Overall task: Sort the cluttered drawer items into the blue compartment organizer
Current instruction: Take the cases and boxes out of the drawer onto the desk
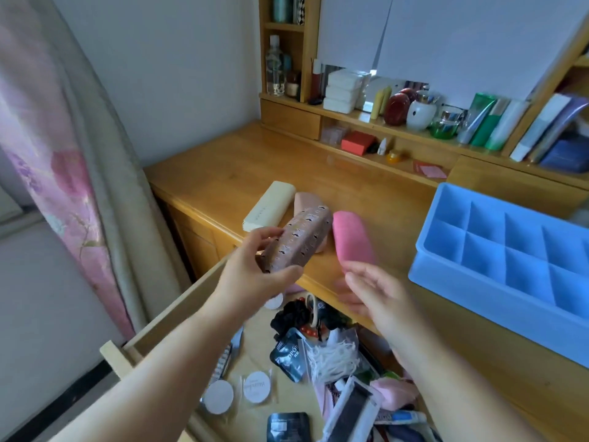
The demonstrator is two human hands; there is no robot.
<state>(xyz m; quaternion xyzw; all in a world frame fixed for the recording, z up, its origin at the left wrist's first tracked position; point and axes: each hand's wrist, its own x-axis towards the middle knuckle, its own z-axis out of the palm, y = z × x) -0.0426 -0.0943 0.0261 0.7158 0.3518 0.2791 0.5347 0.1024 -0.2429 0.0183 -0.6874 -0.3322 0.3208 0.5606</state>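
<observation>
My left hand (259,272) grips a brown patterned glasses case (298,242) by its near end, holding it just above the desk. Behind it on the desk lie a cream case (271,204) and a beige case (306,199). A pink case (353,239) lies to the right. My right hand (374,293) hovers open, blurred, just in front of the pink case and holds nothing. The blue compartment organizer (424,266) sits on the desk at the right, its cells bare. Below my arms the open drawer (178,311) holds several loose items.
In the drawer lie a black scrunchie (291,315), dark sachets (290,354), round white pads (256,386), white string (333,357), a tube (401,417) and a pink cloth (396,392). The desk shelf (350,118) carries bottles, boxes and jars. A curtain (63,173) hangs at the left.
</observation>
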